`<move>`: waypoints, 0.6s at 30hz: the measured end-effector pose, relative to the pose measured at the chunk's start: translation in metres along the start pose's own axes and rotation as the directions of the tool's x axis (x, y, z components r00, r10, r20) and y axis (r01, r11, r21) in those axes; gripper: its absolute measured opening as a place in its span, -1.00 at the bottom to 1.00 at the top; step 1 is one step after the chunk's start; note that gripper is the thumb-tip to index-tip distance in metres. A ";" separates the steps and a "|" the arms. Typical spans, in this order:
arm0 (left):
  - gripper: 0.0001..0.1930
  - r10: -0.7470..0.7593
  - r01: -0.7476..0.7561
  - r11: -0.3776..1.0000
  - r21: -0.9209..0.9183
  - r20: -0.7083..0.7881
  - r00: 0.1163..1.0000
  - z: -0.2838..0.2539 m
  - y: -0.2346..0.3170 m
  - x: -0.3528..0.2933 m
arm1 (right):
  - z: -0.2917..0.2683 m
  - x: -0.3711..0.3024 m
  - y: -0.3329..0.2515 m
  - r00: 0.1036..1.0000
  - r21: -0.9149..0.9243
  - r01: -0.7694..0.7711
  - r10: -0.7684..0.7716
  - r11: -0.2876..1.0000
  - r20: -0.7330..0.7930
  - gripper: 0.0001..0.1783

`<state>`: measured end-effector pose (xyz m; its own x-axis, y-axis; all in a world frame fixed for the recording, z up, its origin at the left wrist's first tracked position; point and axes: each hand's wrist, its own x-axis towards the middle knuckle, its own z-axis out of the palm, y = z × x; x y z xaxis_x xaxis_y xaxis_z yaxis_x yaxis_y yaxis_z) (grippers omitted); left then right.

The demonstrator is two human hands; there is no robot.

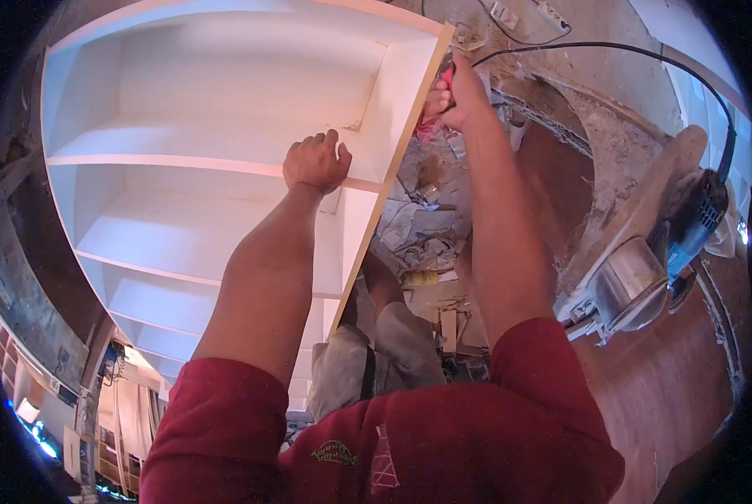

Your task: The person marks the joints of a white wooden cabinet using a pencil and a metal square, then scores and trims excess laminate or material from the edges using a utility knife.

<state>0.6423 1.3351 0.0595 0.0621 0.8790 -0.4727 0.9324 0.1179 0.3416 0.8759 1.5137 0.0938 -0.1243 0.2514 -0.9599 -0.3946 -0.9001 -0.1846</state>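
Note:
A large white shelf unit (225, 139) with several shelves fills the left and middle of the view. A light wood-coloured strip (393, 176) runs along its right edge. My left hand (317, 161) is closed at the front edge of an upper shelf (183, 163), fingers curled over the board. Beyond the strip, at the unit's upper right, my right hand (462, 101) is closed around a red thing (448, 76) near the strip. The fingers and the strip hide most of it, so its kind cannot be made out.
A blue-and-black power tool (695, 223) with a metal guard (630, 281) lies at the right; its black cable (611, 44) arches over the top. Paper scraps and debris (426, 227) cover the floor between. A white power strip (552, 15) lies at the top.

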 end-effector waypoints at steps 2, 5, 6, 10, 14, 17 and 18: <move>-0.75 0.002 -0.001 1.000 0.016 -0.045 0.999 0.003 -0.004 -0.002 | 0.005 -0.002 0.004 0.999 -0.011 0.011 -0.012 1.000 -0.032 -0.48; -0.74 -0.046 0.046 0.999 0.015 0.046 0.998 0.003 -0.009 -0.002 | 0.010 -0.015 -0.004 0.999 -0.002 0.022 -0.022 1.000 -0.033 -0.50; -0.74 -0.031 0.030 0.999 0.018 0.048 0.998 0.002 -0.006 0.000 | 0.012 -0.016 -0.012 0.997 -0.038 0.040 -0.042 0.999 -0.060 -0.49; -0.74 -0.007 0.007 1.000 -0.023 -0.006 1.000 0.003 -0.008 -0.005 | 0.009 -0.015 -0.012 0.997 -0.032 -0.009 0.007 0.999 -0.076 -0.45; -0.75 0.010 -0.010 1.000 0.005 -0.032 0.999 -0.002 -0.002 0.003 | 0.005 -0.011 -0.031 0.998 -0.027 0.051 -0.052 0.998 -0.023 -0.45; -0.75 -0.001 0.001 1.000 -0.008 0.002 1.000 0.004 -0.001 -0.009 | 0.000 -0.010 -0.021 1.000 -0.019 -0.004 0.003 1.000 -0.005 -0.44; -0.75 -0.014 0.014 1.000 -0.008 0.015 1.000 0.001 -0.006 -0.007 | 0.009 -0.010 -0.019 0.997 -0.052 0.019 -0.023 0.998 -0.072 -0.44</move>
<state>0.6370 1.3275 0.0599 0.0546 0.8703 -0.4895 0.9304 0.1336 0.3413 0.8760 1.5316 0.1087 -0.0498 0.2455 -0.9681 -0.3486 -0.9126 -0.2135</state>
